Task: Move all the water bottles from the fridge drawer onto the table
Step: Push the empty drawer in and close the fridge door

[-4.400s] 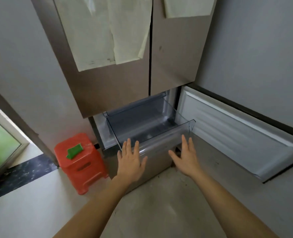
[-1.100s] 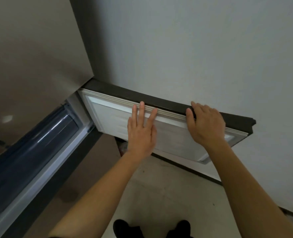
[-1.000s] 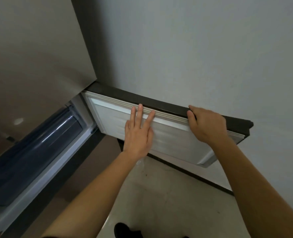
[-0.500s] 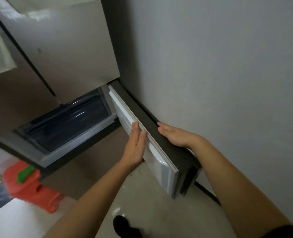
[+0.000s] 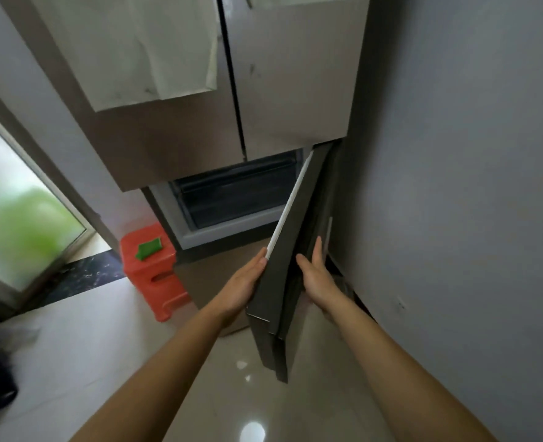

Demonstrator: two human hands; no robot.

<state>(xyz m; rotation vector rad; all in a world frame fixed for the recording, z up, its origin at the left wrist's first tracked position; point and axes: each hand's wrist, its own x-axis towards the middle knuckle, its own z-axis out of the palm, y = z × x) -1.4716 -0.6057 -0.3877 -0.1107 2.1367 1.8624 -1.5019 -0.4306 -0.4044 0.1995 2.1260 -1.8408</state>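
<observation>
The lower door (image 5: 284, 266) stands edge-on between the 2 hands, swung partway out from the fridge (image 5: 291, 90) and crossing the right side of the open compartment. The left hand (image 5: 244, 283) lies flat on its white-rimmed inner side, fingers straight. The right hand (image 5: 316, 280) lies on the dark outer face, fingers straight too and thumb resting on the panel; neither hand curls round anything. Just right of the right hand is a grey wall (image 5: 455, 186). Left of the left hand an orange stool (image 5: 152, 269) stands on the pale floor (image 5: 104, 346) against the fridge, with a green piece (image 5: 149, 248) on top. Farther left is a glass pane (image 5: 15, 224). Above the hands, 2 pale sheets (image 5: 149, 52) hang on the upper doors.

The drawer (image 5: 232, 193) sits beyond the fingertips, up and left, pushed into the compartment. It looks dark and clear-walled; what it holds cannot be told.
</observation>
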